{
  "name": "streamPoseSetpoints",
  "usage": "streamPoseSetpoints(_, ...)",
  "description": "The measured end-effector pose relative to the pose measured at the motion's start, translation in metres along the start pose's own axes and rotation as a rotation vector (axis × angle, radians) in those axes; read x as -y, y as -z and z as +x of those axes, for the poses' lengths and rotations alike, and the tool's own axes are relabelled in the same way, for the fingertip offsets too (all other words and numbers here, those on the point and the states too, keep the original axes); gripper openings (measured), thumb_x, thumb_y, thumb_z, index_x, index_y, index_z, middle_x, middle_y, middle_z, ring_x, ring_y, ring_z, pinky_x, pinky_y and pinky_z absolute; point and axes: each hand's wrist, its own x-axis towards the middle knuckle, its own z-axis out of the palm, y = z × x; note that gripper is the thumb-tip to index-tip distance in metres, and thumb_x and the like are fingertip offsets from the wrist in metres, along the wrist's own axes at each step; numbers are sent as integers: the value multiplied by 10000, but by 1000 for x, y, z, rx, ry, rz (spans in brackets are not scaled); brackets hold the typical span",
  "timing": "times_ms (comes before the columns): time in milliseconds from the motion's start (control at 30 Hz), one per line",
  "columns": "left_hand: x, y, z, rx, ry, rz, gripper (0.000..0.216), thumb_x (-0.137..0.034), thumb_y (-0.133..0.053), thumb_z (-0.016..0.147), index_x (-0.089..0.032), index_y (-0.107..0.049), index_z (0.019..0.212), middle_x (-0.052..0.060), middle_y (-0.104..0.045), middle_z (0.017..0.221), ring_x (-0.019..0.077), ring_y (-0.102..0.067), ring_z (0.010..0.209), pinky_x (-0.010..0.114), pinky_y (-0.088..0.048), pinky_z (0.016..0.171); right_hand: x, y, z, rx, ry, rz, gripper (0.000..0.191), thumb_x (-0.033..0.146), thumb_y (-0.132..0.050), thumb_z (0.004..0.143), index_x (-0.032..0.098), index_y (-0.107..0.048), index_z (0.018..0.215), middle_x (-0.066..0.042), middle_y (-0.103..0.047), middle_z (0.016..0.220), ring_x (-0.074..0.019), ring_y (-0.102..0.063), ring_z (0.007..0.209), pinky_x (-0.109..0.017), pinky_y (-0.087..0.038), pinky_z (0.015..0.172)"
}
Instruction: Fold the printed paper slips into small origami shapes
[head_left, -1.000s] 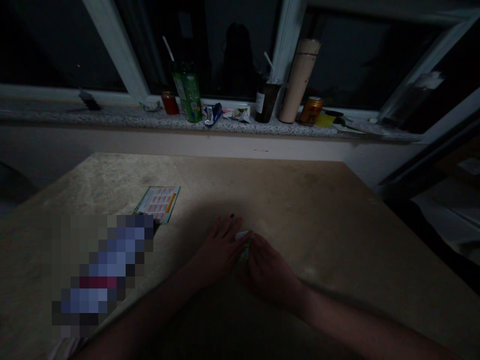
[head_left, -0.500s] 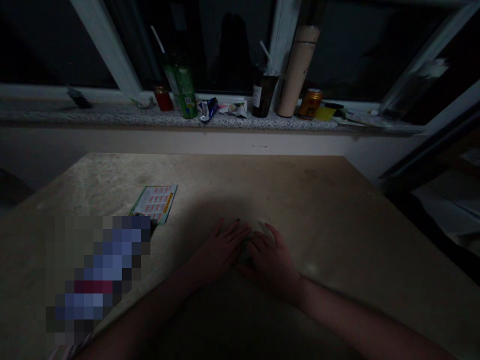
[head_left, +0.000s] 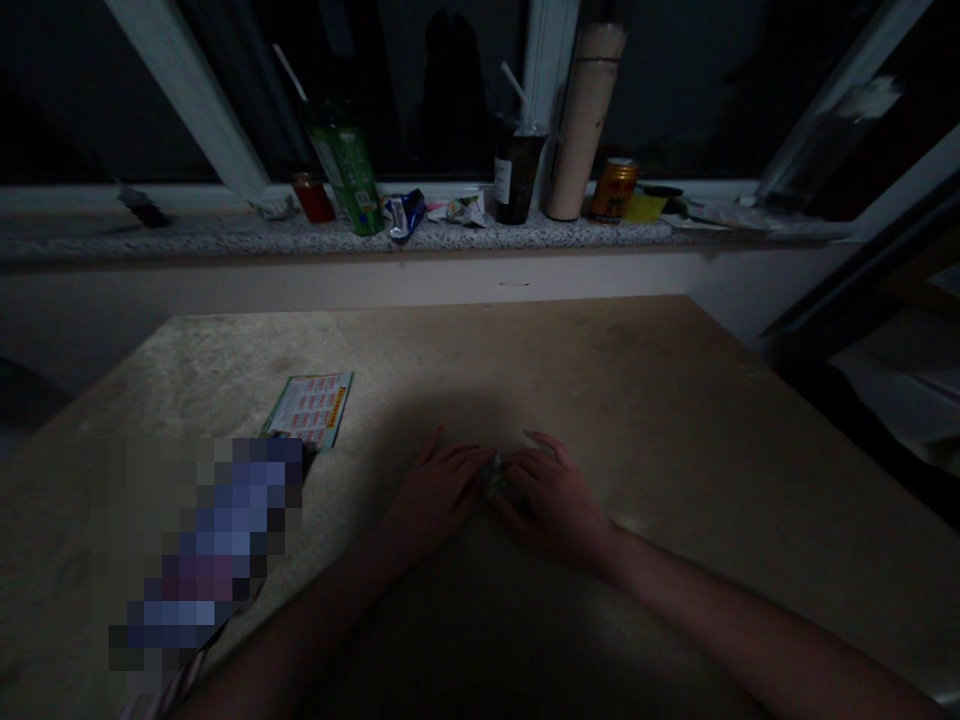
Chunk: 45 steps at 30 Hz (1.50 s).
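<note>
1 small greenish piece [head_left: 497, 484] | between left hand [head_left: 441, 492], right hand [head_left: 561, 503] | mottled tabletop [head_left: 600, 370]

No text was legible: red print [head_left: 312, 398] on the card [head_left: 295, 408], left of centre, and the white label [head_left: 502, 181] on the drink cup [head_left: 528, 176], upper centre, were too small.

Red jar [head_left: 313, 199], green bottle [head_left: 354, 180], dark cup [head_left: 526, 178], beige flask [head_left: 584, 125], orange can [head_left: 615, 190] along speckled sill [head_left: 450, 239].
</note>
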Motion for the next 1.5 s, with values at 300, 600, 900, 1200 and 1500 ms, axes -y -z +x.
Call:
streamPoseSetpoints(300, 0, 2, -1, -49, 6, -18, 294, -203, -492, 849, -212, -505, 1143, 45, -552, 1233, 203, -475, 1171, 451, -163, 1114, -8, -1, 0, -92, -220, 313, 193, 214, -395, 931, 189, -577, 869, -48, -652, 774, -174, -606, 731, -290, -476, 677)
streamPoseSetpoints(600, 2, 0, -1, 1, -44, -54, 279, -212, -503, 830, -200, -529, 1107, 67, -553, 1263, 208, -431, 1239, 459, -146, 1125, -6, -6, -3, -38, -206, 294, 454, 288, -699, 694, 203, -531, 1106, -80, -649, 1020, -233, -609, 929, -360, -478, 795)
streamPoseSetpoints(900, -3, 6, 0, 13, -50, -102, 279, -241, -569, 816, -234, -565, 1095, 21, -598, 1181, 204, -516, 1113, 413, -276, 1062, -16, -10, -1, -123, -334, 559, 302, 98, -520, 740, 199, -504, 1025, -54, -649, 945, -171, -633, 852, -295, -501, 729)
streamPoseSetpoints(1200, -2, 1, -1, 7, 55, -197, 210, -230, -493, 890, -198, -589, 1075, 45, -616, 1119, 196, -566, 1034, 337, -448, 913, -17, -10, -2, -273, -276, 296, 255, 162, -556, 767, 193, -491, 1012, -83, -589, 943, -220, -559, 880, -345, -478, 749)
streamPoseSetpoints(1500, 2, -6, -1, -127, 71, -315, 186, -178, -568, 832, -223, -577, 1013, 55, -467, 1295, 216, -481, 1164, 374, -413, 985, -11, -5, -2, 49, 121, 112, 311, 395, -631, 770, 181, -588, 992, -85, -624, 982, -244, -530, 925, -385, -389, 823)
